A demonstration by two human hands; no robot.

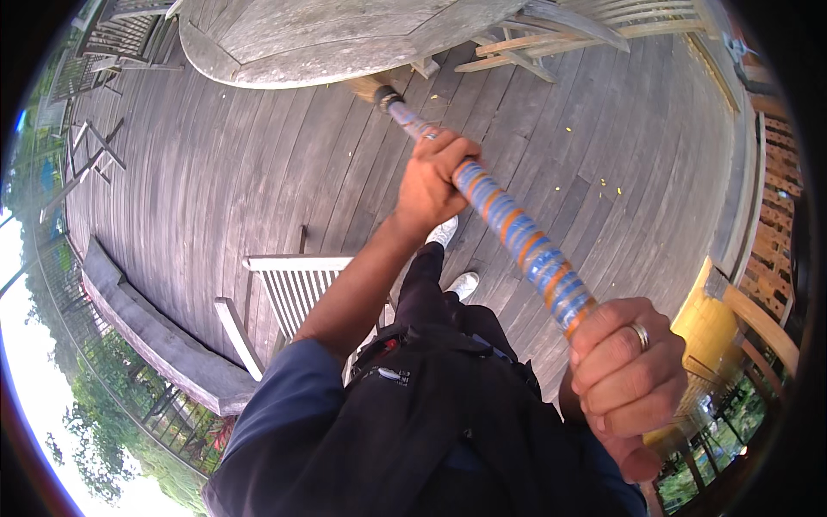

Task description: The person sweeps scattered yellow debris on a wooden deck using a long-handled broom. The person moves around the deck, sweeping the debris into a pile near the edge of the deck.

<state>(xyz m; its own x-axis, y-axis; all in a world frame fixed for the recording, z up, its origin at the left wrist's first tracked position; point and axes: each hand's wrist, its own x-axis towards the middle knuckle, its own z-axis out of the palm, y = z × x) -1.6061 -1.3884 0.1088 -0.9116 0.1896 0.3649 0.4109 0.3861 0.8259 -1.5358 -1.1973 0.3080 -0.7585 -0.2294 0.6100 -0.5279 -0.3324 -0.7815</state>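
Observation:
A long broom handle (517, 226), wrapped in blue and orange bands, slants across the view from lower right to upper middle. My right hand (627, 368), with a ring on one finger, grips it near its upper end. Farther down, my left hand (436, 174) is closed around the same handle. At the far end a dark binding holds the straw-coloured broom bristles (367, 87), which are blurred and partly hidden by the rim of the wooden table. Beneath lies a deck of weathered planks (310, 148), on which both my shoes (462, 284) rest.
An oval wooden table (323, 61) stands ahead, with a wooden chair (536, 42) at its right. A slatted chair (303, 284) is close by my left arm. Along the left edge runs a low bench (161, 342). Small yellow leaves (602, 187) dot the planks at right.

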